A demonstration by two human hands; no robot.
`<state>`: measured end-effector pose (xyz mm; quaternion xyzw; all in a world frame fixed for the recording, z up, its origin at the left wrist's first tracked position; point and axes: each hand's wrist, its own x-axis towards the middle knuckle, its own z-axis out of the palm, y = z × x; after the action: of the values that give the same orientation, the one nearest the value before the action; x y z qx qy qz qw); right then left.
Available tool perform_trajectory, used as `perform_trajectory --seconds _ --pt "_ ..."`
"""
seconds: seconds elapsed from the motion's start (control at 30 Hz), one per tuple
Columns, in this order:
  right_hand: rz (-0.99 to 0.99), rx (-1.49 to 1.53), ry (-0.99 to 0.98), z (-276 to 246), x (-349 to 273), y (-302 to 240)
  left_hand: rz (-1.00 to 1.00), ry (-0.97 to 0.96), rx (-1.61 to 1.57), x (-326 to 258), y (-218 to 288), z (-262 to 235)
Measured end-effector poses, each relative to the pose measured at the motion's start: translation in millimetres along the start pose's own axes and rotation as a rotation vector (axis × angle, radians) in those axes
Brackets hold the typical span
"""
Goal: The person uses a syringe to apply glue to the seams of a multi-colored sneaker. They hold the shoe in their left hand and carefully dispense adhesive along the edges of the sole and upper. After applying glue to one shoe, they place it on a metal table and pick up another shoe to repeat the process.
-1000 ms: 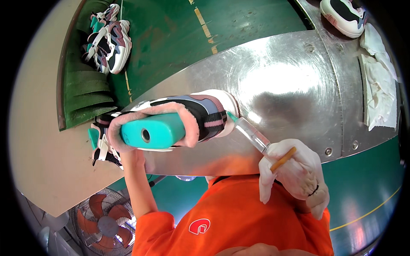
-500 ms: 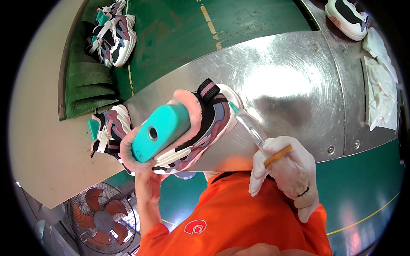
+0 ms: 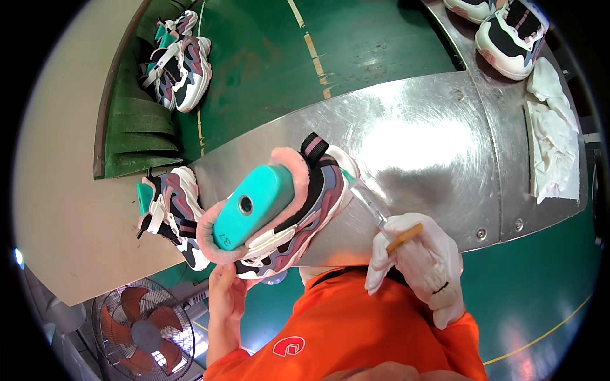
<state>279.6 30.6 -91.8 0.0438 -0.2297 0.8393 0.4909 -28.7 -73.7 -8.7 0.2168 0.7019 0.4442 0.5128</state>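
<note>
My left hand [image 3: 225,293] grips from below a multicoloured sneaker [image 3: 298,209] with a pink fuzzy collar, mounted on a teal shoe last [image 3: 253,206]. The shoe is tilted, its opening toward me. My right hand [image 3: 422,263], in a white glove, holds a thin brush [image 3: 381,219] with an orange handle and clear bristle end. The brush tip meets the shoe's right side near the heel. Both are above the shiny metal table [image 3: 432,140].
Another sneaker on a teal last [image 3: 168,213] lies at the table's left edge. More sneakers [image 3: 178,63] ride the green conveyor belt [image 3: 267,57]; two others [image 3: 508,25] sit at top right. White cloths [image 3: 553,133] lie on the right. A floor fan [image 3: 143,333] stands lower left.
My left hand has turned the sneaker from lying sideways to tilted up and moved it rightward, closer to the brush. The right hand has stayed nearly in place.
</note>
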Motion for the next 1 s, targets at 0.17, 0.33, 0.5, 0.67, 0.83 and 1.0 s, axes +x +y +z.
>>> perform_trajectory --seconds 0.17,0.33,0.5,0.67,0.83,1.0 --pt "0.066 -0.031 0.094 9.1 -0.9 -5.9 -0.052 -0.045 -0.026 -8.0 1.0 9.2" --pt "0.099 -0.064 0.178 19.5 -1.8 -8.9 -0.138 -0.142 -0.097 -23.2 -2.6 15.0" --pt "0.171 -0.160 0.297 35.5 1.5 -16.2 -0.196 -0.184 -0.082 -35.9 -14.8 17.7" --pt "0.194 -0.125 0.389 52.4 3.3 -19.0 -0.271 -0.274 -0.050 -41.9 -24.0 19.2" --pt "0.221 -0.167 0.398 62.0 2.9 -20.7 -0.336 -0.238 -0.160 -42.9 -33.3 27.2" --pt "0.243 -0.173 0.410 71.3 1.6 -17.5 -0.356 -0.369 -0.125 -39.4 -25.9 32.6"
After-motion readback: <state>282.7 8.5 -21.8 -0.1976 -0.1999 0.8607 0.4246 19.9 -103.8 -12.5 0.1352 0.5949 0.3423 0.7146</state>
